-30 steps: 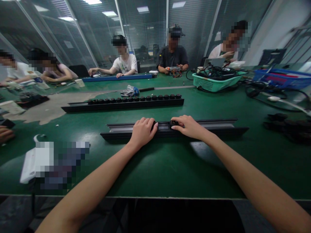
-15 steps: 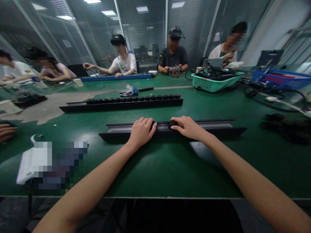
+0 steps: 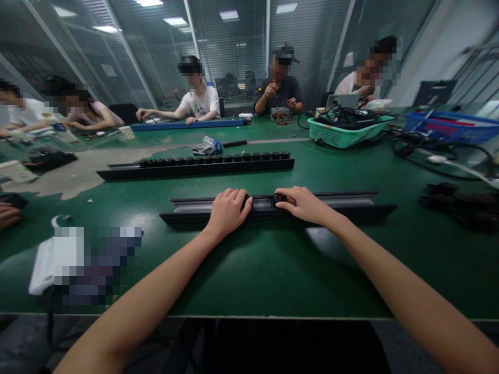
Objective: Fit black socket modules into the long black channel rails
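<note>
Green table (image 3: 280, 275) under black rails (image 3: 273, 215)

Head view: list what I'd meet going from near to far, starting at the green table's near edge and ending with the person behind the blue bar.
Green table's near edge → near black rail → far black rail → grey-and-blue bundle → long blue bar → person in a white shirt.

Satiny black channel (image 3: 268, 215) on a smooth, glossy green bench (image 3: 273, 275)
The channel's inner face (image 3: 343, 201) has a dull, silvery metallic sheen; the mint basket (image 3: 334, 133) looks like perforated plastic, and the crumpled grey-and-blue cloth (image 3: 208, 146) appears matt.
</note>
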Demonstrator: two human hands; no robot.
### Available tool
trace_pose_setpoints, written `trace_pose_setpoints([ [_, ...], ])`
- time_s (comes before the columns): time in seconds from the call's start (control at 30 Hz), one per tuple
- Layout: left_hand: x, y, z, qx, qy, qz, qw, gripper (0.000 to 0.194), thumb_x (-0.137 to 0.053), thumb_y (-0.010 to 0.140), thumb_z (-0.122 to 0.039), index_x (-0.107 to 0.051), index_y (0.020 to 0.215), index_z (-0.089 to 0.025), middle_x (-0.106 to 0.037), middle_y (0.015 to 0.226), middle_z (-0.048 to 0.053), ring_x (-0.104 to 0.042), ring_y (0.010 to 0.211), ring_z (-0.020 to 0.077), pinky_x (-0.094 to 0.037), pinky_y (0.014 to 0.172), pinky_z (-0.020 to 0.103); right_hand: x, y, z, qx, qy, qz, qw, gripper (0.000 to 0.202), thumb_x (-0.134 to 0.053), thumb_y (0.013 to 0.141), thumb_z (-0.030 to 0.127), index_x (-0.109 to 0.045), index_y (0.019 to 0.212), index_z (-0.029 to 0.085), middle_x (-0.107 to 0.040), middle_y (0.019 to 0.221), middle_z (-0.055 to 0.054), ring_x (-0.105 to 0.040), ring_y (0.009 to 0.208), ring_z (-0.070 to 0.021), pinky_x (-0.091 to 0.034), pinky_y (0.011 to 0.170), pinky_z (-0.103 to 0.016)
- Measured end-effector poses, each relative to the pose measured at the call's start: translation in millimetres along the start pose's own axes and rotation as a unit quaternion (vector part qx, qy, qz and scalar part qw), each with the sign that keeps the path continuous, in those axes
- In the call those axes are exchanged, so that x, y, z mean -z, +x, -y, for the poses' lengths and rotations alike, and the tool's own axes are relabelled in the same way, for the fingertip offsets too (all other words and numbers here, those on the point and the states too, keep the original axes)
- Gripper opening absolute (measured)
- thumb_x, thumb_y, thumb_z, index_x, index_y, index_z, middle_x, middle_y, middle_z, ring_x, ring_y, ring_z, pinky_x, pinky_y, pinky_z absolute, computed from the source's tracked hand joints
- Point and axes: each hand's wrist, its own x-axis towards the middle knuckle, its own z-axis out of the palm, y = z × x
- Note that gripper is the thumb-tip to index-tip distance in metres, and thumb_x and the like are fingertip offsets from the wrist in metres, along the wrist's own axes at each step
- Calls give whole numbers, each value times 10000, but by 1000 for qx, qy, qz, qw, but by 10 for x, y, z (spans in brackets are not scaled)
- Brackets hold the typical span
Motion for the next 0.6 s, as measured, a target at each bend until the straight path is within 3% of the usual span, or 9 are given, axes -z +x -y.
trace_pose_setpoints([
  [0.6, 10, 8, -17, -2, 6, 2, 1000, 369, -292, 1031, -415, -591, 1008, -200, -676, 956, 83, -572, 942, 245, -414, 806, 366, 16, -36, -52, 1, -1, -3, 1000, 328, -541, 935, 364, -662, 1179, 182, -642, 772, -43, -527, 721, -183, -333, 719, -298],
])
